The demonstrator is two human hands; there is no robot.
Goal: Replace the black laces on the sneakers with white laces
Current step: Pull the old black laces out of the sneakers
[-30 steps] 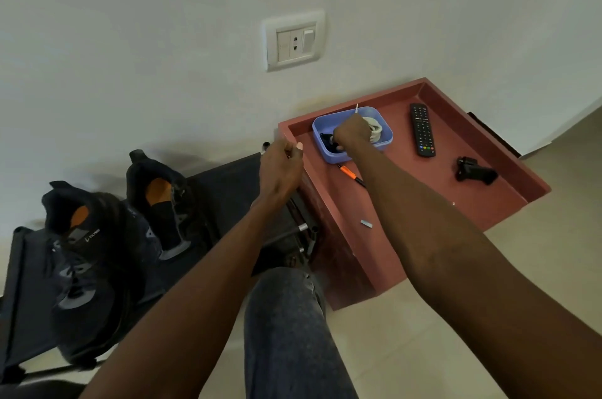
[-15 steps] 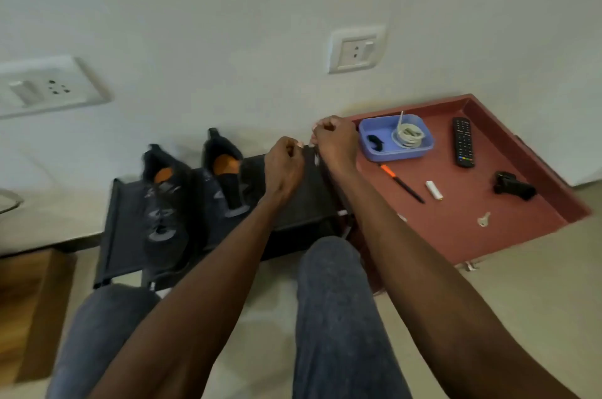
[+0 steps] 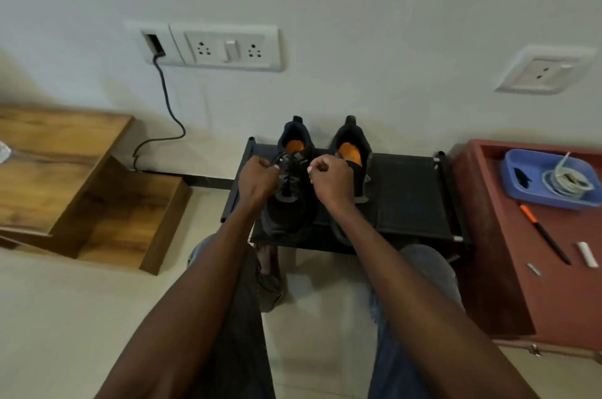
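Hands, two: left hand (image 3: 257,182), right hand (image 3: 332,182) apparently pinching black laces (image 3: 286,170); two sneakers (image 3: 350,151).

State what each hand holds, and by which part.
Left hand and right hand each pinch a black lace at the left sneaker; which part of it cannot be told.

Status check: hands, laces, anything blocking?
Both hands, left hand and right hand, curled at the left sneaker, pinching its black laces. White laces in blue tray. Nothing blocking.
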